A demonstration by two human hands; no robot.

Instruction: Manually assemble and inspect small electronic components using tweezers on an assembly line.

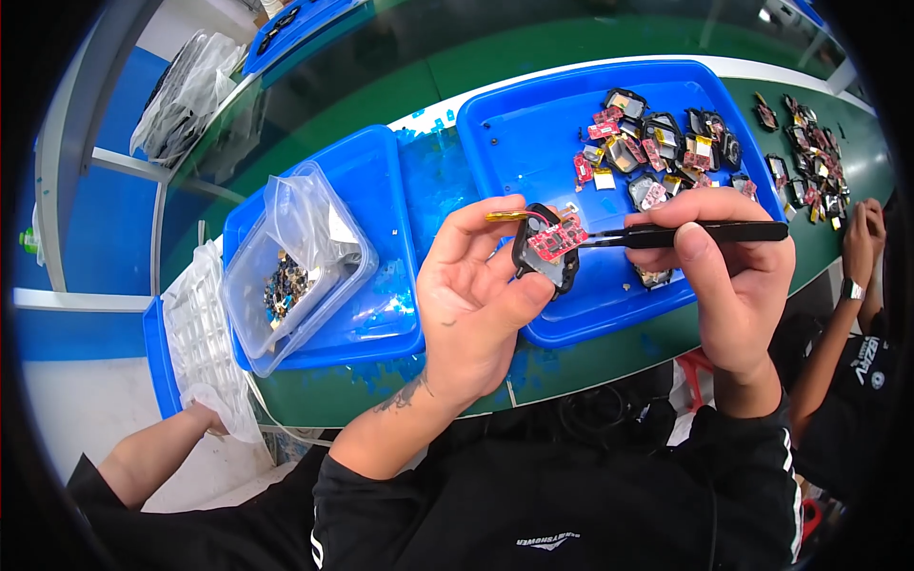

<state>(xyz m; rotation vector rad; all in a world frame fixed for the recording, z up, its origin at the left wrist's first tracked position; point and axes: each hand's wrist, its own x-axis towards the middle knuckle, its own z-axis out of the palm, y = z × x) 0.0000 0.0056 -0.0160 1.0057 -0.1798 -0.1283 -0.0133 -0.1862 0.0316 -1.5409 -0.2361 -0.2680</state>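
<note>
Near the middle of the view my left hand [471, 300] is closed around a small black plastic housing [568, 273]. A red circuit board [560, 238] with small chips lies at the housing's open face. Red wires run from it to a yellow-edged battery [506, 217] that sticks out beside my left fingers. My right hand [733, 266] pinches black tweezers [705, 232] between thumb and fingers. The tweezers' tips meet the right edge of the board. Both hands are held over the near part of a large blue tray [533, 328].
The blue tray holds several housings with red boards and batteries [657, 143]. More such parts [816, 157] lie on the green table at right, by a co-worker's hands [864, 233]. At left a clear plastic box [362, 271] of small parts sits in another blue tray [405, 328]; another person's arm [157, 452] reaches in.
</note>
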